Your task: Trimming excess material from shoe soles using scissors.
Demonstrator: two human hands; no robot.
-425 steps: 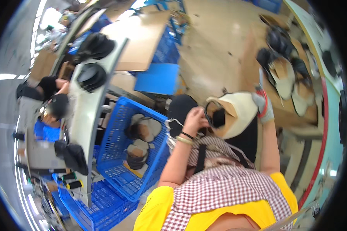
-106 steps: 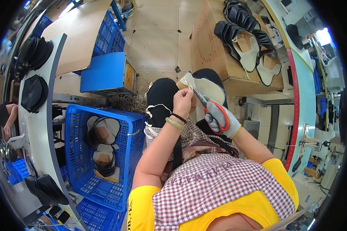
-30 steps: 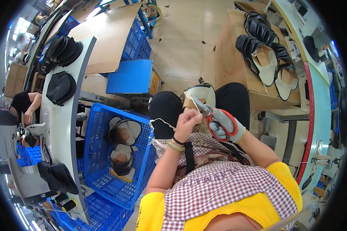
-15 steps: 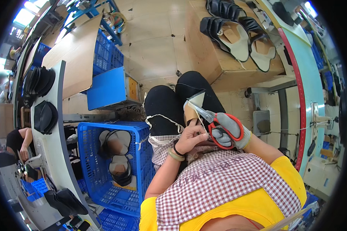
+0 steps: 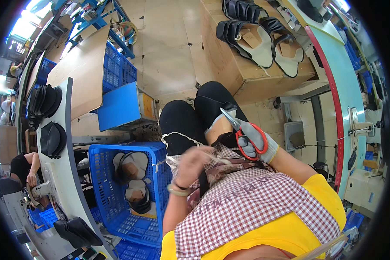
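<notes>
My right hand (image 5: 249,145), in a grey glove, grips scissors (image 5: 230,119) with red handles. Their blades point up and left above my lap and look closed. Under the blades, across my thigh, lies a shoe upper (image 5: 220,129) with a beige lining and black parts, partly hidden by the scissors and hand. My bare left hand (image 5: 195,167) is smeared by motion over the left side of my lap, near the checked apron (image 5: 247,193). A pale, thin, blurred strip (image 5: 221,161) shows beside its fingers; whether the hand holds it I cannot make out.
On my left stands a blue plastic crate (image 5: 158,190) with shoe uppers (image 5: 134,166) in it. Beyond it, a grey bench (image 5: 58,173) carries black pieces. A cardboard box (image 5: 229,69) ahead right bears more uppers (image 5: 260,47). A co-worker's arm (image 5: 32,169) shows far left.
My left hand has pulled away from the shoe upper, moving left and toward me. The scissors have swung slightly, their blades now nearly together. The upper sits lower on my lap.
</notes>
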